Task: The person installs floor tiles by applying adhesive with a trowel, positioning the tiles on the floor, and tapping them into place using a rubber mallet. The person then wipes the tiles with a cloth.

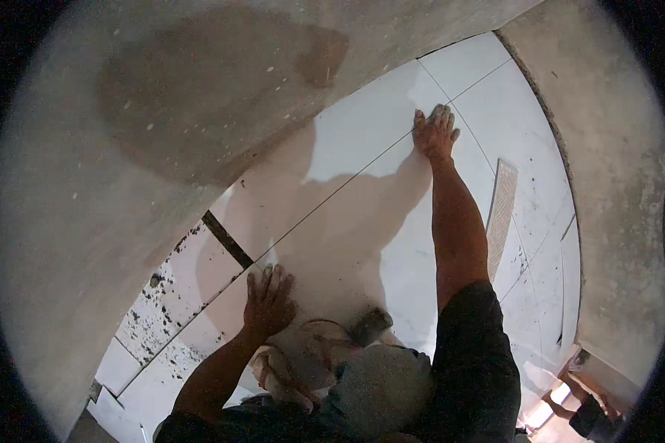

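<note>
My left hand (270,301) lies palm down, fingers spread, at the edge of a large white floor tile (403,244), beside the joint. Farther off to the right, my right hand (435,133) presses flat with its fingers apart, across the joint between that tile and another white tile (369,103) along the wall. Neither hand holds anything. Just beyond my left fingertips a dark open gap (227,239) separates two tiles at the wall. Close to my knees is a dark, blunt block (369,325), perhaps a mallet head; its kind is unclear.
A narrow cut tile strip (502,210) with a ribbed face lies right of my right forearm. Crumbs of dark mortar are scattered over a tile (166,295) at left. Bare plaster walls (74,192) border the floor. Another person's arm (580,402) shows at lower right.
</note>
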Tool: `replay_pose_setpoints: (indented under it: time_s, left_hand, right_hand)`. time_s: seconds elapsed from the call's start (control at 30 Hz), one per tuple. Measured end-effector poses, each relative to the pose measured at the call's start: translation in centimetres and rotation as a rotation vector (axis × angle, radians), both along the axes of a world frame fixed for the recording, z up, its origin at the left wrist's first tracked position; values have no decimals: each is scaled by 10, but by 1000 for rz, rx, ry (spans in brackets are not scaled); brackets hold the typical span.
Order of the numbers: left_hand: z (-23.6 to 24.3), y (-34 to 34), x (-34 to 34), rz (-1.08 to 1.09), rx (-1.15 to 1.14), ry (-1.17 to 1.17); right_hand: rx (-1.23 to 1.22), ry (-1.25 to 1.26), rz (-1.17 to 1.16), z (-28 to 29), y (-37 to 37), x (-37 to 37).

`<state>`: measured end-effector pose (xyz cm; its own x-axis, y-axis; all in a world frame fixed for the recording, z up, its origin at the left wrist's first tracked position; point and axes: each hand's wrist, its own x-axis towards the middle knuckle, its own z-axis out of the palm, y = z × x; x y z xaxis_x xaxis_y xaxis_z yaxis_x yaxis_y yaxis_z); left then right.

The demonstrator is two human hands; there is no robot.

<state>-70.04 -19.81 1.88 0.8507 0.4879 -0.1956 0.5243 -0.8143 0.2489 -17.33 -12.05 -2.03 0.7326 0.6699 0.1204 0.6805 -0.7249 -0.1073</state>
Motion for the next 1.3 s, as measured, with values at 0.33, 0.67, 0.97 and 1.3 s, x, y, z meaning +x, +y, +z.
replay_pose_setpoints:
  time_s: [0.33, 0.67, 0.97, 1.3]
  left_hand:
    - [-2, -2, 2, 96, -20, -59]
    - [-3, -10, 1, 143, -32, 12]
    - [-12, -54, -8, 51, 50, 111]
    - [-13, -45, -19, 70, -31, -9]
  right_hand:
    - [-46, -61, 340, -7, -56, -130]
    - [-181, 126, 712, 40, -90, -180]
    - [-228, 549, 1387, 57, -177, -299]
    - [-95, 666, 651, 86, -274, -279]
